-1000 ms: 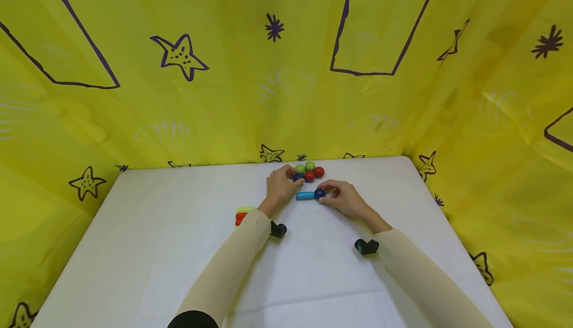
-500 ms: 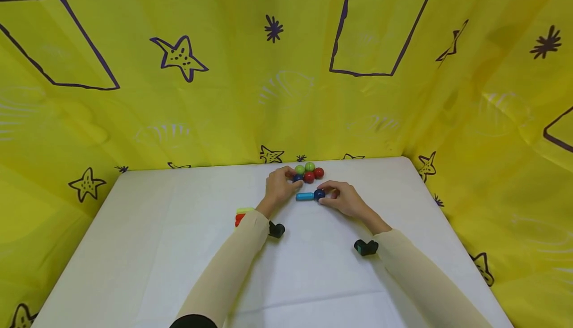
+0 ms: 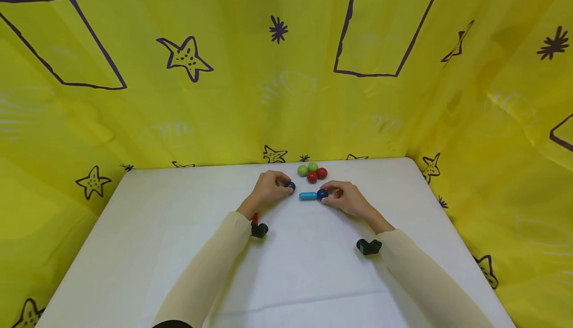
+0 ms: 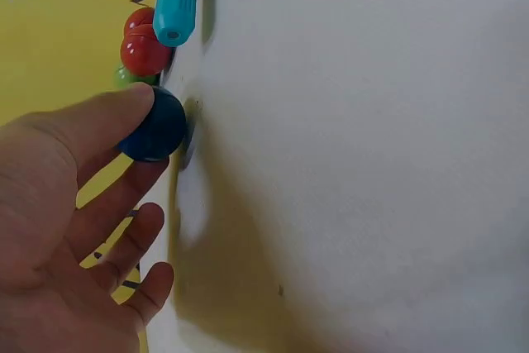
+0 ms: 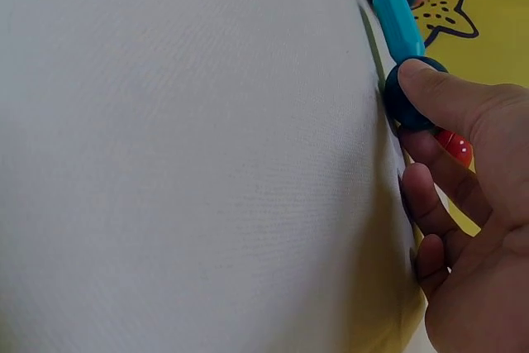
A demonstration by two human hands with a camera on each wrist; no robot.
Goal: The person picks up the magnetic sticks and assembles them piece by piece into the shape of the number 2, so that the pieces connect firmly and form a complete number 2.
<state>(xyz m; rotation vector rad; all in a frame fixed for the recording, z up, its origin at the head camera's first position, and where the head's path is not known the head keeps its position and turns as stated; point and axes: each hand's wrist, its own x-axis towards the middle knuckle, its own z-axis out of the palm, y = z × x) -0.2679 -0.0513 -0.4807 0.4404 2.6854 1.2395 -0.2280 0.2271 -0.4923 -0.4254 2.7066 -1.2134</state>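
Between thumb and fingers, my left hand (image 3: 267, 189) pinches a dark blue ball (image 4: 155, 127), left of and apart from a light blue rod (image 3: 308, 196). The rod has ridged sides, and its free end (image 4: 173, 32) shows a small hole. A second dark blue ball (image 3: 322, 194) is joined to the rod's other end. My right hand (image 3: 348, 199) pinches that ball with thumb and fingers. Behind the hands, two red balls (image 3: 312, 177) and two green balls (image 3: 303, 170) sit in a cluster.
A white table (image 3: 147, 248) ends at the back against a yellow patterned curtain (image 3: 233, 104). A red piece (image 3: 255, 218) shows partly behind my left wrist. Black wrist devices (image 3: 369, 247) sit at both cuffs.
My left hand has drawn its dark blue ball away from the cluster, left and toward me. The right hand stays in place with the ball and rod. More of the red and green balls shows.
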